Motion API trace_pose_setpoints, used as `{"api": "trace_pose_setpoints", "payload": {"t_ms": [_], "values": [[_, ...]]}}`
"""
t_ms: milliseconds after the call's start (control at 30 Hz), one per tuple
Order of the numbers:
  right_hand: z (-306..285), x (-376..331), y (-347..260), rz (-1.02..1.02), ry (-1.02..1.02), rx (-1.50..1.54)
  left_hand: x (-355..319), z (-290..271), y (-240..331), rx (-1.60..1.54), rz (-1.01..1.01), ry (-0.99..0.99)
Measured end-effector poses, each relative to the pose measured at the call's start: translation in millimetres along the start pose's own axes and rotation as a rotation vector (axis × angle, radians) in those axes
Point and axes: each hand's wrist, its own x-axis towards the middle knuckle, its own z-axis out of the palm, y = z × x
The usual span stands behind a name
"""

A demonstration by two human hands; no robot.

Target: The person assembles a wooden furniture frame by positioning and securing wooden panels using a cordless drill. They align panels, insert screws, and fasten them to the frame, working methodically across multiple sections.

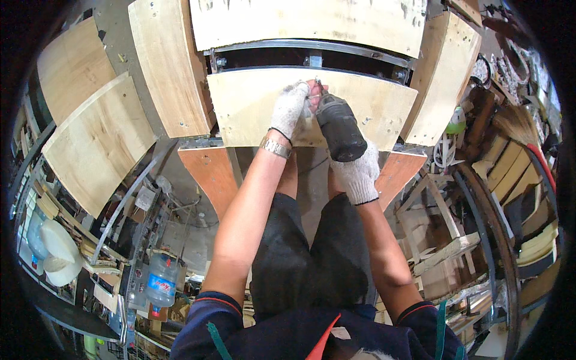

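One pale board (255, 108), power tool (342, 131), cluttered workshop (311, 201)

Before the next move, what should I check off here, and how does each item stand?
1. Tool held: ok; the right hand grips the black power tool.
2. Left hand clear of the tool's front end: not ok; its fingertips are close beside it.
3. Both hands gloved: ok, though the left fingertips look bare.
4. Left wrist unadorned: not ok; a metal wristband shows.
5. Pale wooden panel fastened: cannot tell.
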Motion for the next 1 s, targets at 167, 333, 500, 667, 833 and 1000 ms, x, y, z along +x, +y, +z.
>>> {"api": "trace_pose_setpoints", "payload": {"t_ms": [167,333,500,667,833,1000], "values": [[2.0,1.8,-2.4,-0.105,0.037,-0.016,9.0,-4.5,36.7,0.818,0.706,0.44],[1.8,5.3,-20.1,-0.051,-0.001,0.02,46.1,-14.1,75.7,1.44,1.185,0.465],[-8.3,11.4,-44.5,0.03,-0.063,-0.14,52.7,-13.0,62.0,1.621,1.025,0.35],[-6.0,20.6,-51.8,0.106,-0.062,-0.169,60.6,-7.2,60.7,1.737,0.715,0.304],[-1.5,16.7,-57.1,0.174,-0.002,-0.143,66.0,-10.7,58.8,1.708,0.75,0.308],[-1.8,23.1,-50.6,0.077,-0.007,-0.115,63.0,-7.1,67.3,1.743,0.598,0.216]]}}
